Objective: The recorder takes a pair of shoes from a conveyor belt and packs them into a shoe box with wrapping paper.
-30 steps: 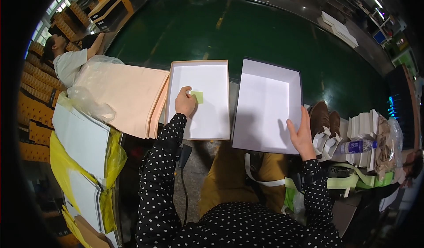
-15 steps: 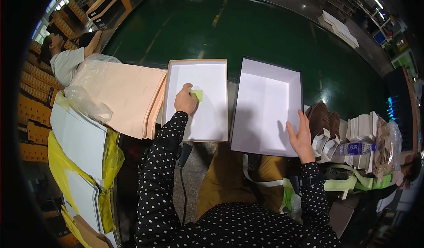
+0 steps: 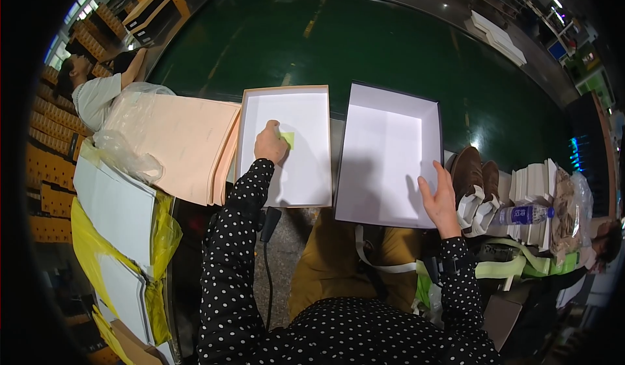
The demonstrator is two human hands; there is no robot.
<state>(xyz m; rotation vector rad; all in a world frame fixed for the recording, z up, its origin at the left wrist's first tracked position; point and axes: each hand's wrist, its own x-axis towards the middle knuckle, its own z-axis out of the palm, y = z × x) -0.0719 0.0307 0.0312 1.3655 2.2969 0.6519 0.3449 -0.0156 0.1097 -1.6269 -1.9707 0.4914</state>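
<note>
A shallow box part with tan edges and a white inside (image 3: 306, 176) lies in front of me, a little left of the middle. My left hand (image 3: 270, 142) is inside it, fingers curled down at a small yellow-green paper square (image 3: 288, 140); the fingertips are partly hidden. Beside it on the right is a deeper, dark-edged box with a white inside (image 3: 384, 150), tilted slightly and empty. My right hand (image 3: 441, 202) is at that box's right wall, thumb spread away from the stretched fingers. Whether it touches the wall I cannot tell.
Brown shoes (image 3: 467, 173), a bottle with a purple label (image 3: 524, 215) and white folded stacks are at the right. Large pinkish sheets (image 3: 182, 137) and white sheets in yellow plastic (image 3: 117, 202) lie left. Beyond the boxes stretches a green surface (image 3: 377, 40). A person (image 3: 97, 98) sits far left.
</note>
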